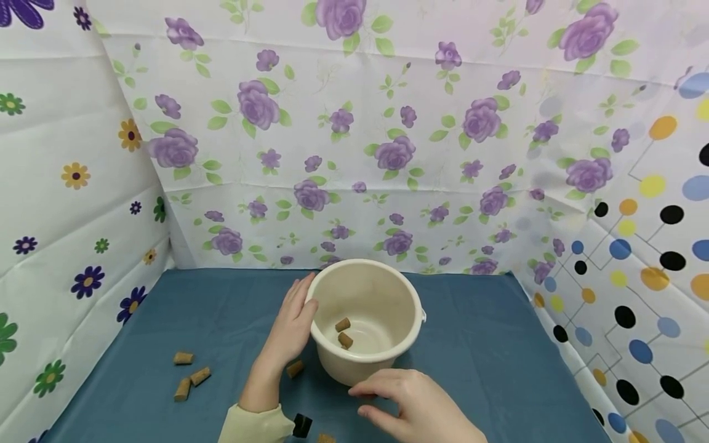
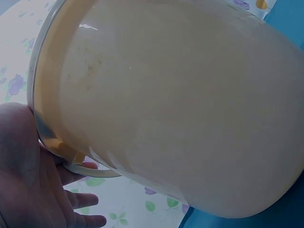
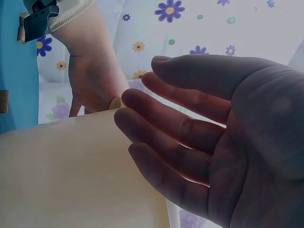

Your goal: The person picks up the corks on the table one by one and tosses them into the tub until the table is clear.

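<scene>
A cream bucket stands on the blue cloth with its mouth toward me. My left hand holds its rim at the left, the thumb over the edge and the fingers outside; in the left wrist view they spread near the bucket's handle. Inside the bucket lie a few corks. My right hand is in front of the bucket, its fingers loosely bent with nothing between them and the thumb. Another cork rests on the cloth by my left wrist.
Three corks lie on the blue cloth at the left. One more cork shows at the bottom edge, beside a black wrist device. Patterned curtains close off the back and both sides.
</scene>
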`<state>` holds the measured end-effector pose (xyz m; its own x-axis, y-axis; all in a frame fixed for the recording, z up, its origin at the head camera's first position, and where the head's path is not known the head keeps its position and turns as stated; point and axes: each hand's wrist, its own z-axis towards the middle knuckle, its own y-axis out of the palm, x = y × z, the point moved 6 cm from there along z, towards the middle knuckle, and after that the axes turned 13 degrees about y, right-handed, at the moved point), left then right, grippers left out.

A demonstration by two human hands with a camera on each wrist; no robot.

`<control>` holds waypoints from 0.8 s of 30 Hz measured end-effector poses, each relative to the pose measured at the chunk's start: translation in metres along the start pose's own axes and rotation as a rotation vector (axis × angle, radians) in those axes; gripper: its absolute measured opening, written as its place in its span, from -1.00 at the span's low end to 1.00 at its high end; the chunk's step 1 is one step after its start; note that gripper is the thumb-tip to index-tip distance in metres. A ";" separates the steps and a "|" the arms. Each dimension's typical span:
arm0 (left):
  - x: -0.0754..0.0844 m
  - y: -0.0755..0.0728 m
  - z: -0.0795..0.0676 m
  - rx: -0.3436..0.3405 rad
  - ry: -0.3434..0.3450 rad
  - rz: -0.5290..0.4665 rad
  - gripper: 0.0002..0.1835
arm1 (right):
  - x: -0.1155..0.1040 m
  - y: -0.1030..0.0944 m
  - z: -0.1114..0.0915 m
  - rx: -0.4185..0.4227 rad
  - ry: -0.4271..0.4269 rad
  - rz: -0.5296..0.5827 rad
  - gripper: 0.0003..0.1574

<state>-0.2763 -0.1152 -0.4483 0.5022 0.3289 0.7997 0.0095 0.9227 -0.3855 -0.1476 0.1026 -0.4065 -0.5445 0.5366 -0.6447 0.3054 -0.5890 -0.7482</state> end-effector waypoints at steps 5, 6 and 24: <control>-0.001 0.000 -0.002 -0.001 -0.016 0.002 -0.38 | 0.002 0.002 0.001 -0.020 -0.006 -0.019 -0.69; -0.002 0.000 -0.002 -0.001 -0.020 0.004 -0.37 | 0.002 0.002 0.001 -0.024 -0.006 -0.022 -0.69; -0.001 0.001 0.000 -0.006 -0.007 0.009 -0.38 | 0.002 0.010 0.005 -0.114 -0.003 -0.059 -0.63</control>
<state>-0.2765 -0.1149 -0.4493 0.4960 0.3391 0.7994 0.0096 0.9184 -0.3956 -0.1492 0.0949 -0.4146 -0.5663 0.5667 -0.5985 0.3593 -0.4838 -0.7981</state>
